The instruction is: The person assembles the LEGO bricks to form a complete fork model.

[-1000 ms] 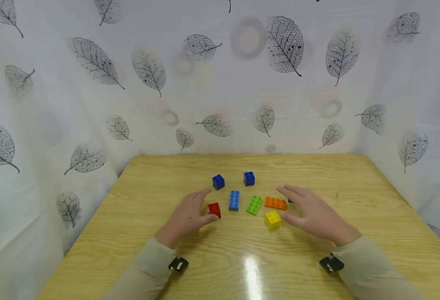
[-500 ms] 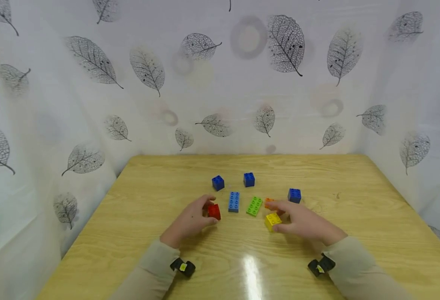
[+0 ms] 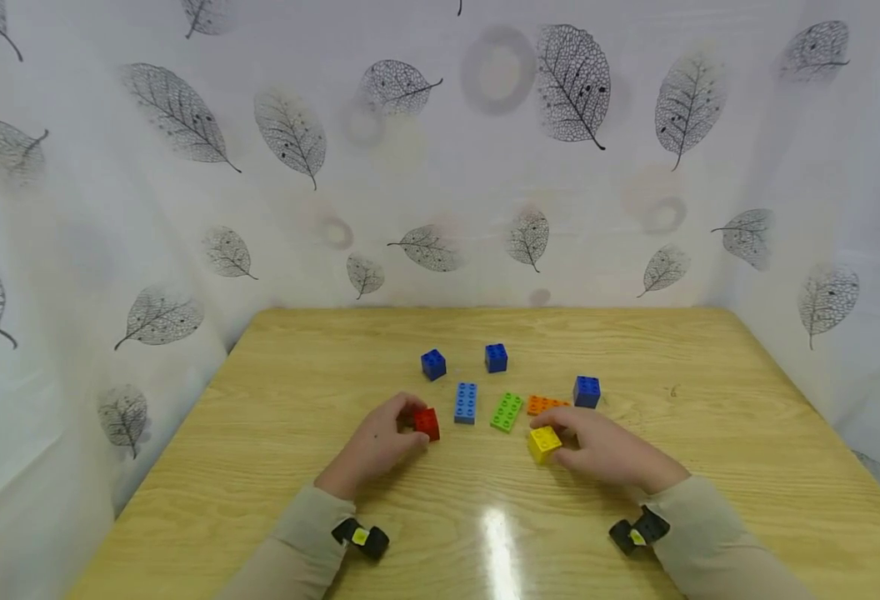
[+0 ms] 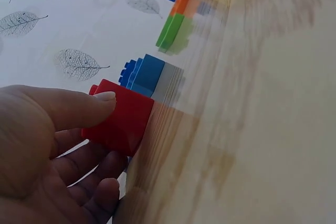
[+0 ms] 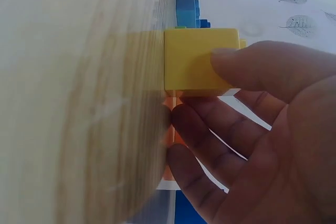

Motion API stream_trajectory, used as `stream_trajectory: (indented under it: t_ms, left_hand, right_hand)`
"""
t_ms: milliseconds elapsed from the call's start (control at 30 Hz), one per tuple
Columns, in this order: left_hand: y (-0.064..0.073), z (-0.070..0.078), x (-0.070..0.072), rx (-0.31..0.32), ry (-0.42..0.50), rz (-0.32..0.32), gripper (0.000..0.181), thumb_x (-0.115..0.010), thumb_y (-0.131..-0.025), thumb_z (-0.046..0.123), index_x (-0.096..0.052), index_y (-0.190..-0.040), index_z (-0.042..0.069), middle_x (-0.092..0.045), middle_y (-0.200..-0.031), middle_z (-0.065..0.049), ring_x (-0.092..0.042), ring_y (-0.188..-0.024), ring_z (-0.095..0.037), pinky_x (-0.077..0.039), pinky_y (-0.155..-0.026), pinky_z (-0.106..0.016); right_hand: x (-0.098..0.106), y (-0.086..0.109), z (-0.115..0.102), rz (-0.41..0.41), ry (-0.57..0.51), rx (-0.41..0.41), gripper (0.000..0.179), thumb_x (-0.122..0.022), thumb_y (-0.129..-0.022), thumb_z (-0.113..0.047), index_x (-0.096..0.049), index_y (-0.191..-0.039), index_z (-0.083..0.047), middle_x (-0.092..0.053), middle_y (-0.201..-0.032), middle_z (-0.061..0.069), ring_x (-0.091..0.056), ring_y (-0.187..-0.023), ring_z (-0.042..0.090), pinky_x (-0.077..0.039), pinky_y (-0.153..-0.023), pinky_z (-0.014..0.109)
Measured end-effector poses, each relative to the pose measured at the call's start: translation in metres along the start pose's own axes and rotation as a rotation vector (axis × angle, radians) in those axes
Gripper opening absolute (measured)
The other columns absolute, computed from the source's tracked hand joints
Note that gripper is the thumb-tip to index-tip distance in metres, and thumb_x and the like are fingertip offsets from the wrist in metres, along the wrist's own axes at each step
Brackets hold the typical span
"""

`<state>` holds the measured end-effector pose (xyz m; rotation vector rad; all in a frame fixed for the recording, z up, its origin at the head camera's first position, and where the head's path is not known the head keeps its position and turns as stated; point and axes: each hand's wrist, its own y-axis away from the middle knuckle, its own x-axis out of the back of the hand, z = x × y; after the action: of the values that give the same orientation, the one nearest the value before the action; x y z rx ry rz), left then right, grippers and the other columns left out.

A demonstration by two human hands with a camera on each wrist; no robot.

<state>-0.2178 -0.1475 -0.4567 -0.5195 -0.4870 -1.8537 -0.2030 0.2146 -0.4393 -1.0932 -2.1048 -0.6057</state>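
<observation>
Well, the person leans over a pale wooden table (image 3: pixel 275 500) hemmed in by a white curtain printed with grey leaves (image 3: pixel 185 108); at the left the left hand (image 3: pixel 377 446) lies low on the boards, its thumb and curled fingers pinching a small red brick (image 3: pixel 427 423) that sits on the surface, and the left wrist view shows the thumb (image 4: pixel 84 106) pressed on the brick's near face with the other fingers wrapped under its far side; behind it, farther up the table, stands a dark blue square brick (image 3: pixel 433 364); just right of the red one lies a long light blue brick (image 3: pixel 466 402), and beyond that another dark blue square brick (image 3: pixel 496 357); next comes a long green brick (image 3: pixel 507 411), set at a slight slant; then a yellow brick (image 3: pixel 543 443), resting on the table nearest the person, clamped by the right hand (image 3: pixel 607 452), whose thumb (image 5: pixel 252 66) lies across one face while the fingers close in from the other side; an orange brick (image 3: pixel 543 405) lies just behind the yellow one, partly hidden by the fingers; farthest right a third dark blue brick (image 3: pixel 587 391) stands close by the orange one's end; both sleeves are beige, each with a small black camera at the wrist.
</observation>
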Motion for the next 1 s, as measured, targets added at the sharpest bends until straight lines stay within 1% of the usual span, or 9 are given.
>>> stream_trajectory:
  t_ms: [200,367,533,700,867,1000]
  left_hand:
    - [0.001,0.004,-0.005,-0.022,0.0,-0.031,0.039,-0.075,-0.09,0.023,-0.06,-0.126,0.018,-0.063,-0.12,0.002,-0.057,-0.108,-0.02,-0.046,-0.097,-0.046]
    - [0.002,0.007,-0.012,-0.035,0.012,-0.061,0.038,-0.075,-0.09,0.024,-0.061,-0.125,0.019,-0.063,-0.118,0.005,-0.057,-0.107,-0.018,-0.046,-0.097,-0.045]
    - [0.002,0.012,-0.019,-0.056,0.02,-0.08,0.036,-0.075,-0.09,0.024,-0.062,-0.123,0.021,-0.063,-0.117,0.007,-0.057,-0.109,-0.017,-0.045,-0.098,-0.045]
    - [0.002,0.018,-0.028,-0.055,0.009,-0.103,0.039,-0.076,-0.088,0.025,-0.062,-0.124,0.022,-0.062,-0.118,0.009,-0.056,-0.11,-0.016,-0.045,-0.099,-0.045]
    - [0.003,0.026,-0.036,-0.047,0.016,-0.129,0.04,-0.078,-0.086,0.029,-0.063,-0.123,0.023,-0.062,-0.115,0.01,-0.056,-0.109,-0.015,-0.044,-0.098,-0.045]
    - [0.003,0.031,-0.041,-0.039,0.029,-0.137,0.039,-0.079,-0.087,0.029,-0.064,-0.123,0.025,-0.062,-0.113,0.011,-0.057,-0.108,-0.014,-0.045,-0.097,-0.044]
  right_hand:
    - [-0.002,0.0,-0.001,0.007,0.01,-0.029,0.041,-0.069,-0.095,-0.015,-0.061,-0.135,-0.02,-0.06,-0.132,-0.002,-0.057,-0.115,0.02,-0.048,-0.097,0.05]
    - [-0.001,0.0,-0.001,0.002,0.009,-0.015,0.041,-0.069,-0.096,-0.017,-0.061,-0.136,-0.018,-0.06,-0.133,0.0,-0.057,-0.116,0.023,-0.048,-0.097,0.051]
    - [-0.001,0.0,-0.002,0.001,0.021,-0.015,0.041,-0.069,-0.096,-0.018,-0.061,-0.136,-0.018,-0.06,-0.131,-0.002,-0.057,-0.113,0.02,-0.048,-0.096,0.05]
    - [-0.001,-0.001,-0.004,0.002,0.034,-0.01,0.04,-0.07,-0.095,-0.018,-0.062,-0.135,-0.016,-0.061,-0.13,-0.001,-0.057,-0.109,0.019,-0.048,-0.094,0.05]
    - [-0.003,-0.001,-0.006,0.01,0.035,-0.032,0.039,-0.071,-0.095,-0.019,-0.063,-0.133,-0.021,-0.062,-0.128,-0.004,-0.057,-0.11,0.017,-0.049,-0.095,0.047]
    - [-0.004,-0.001,-0.009,0.02,0.037,-0.014,0.038,-0.071,-0.096,-0.018,-0.063,-0.133,-0.02,-0.062,-0.127,-0.004,-0.059,-0.11,0.017,-0.05,-0.095,0.047]
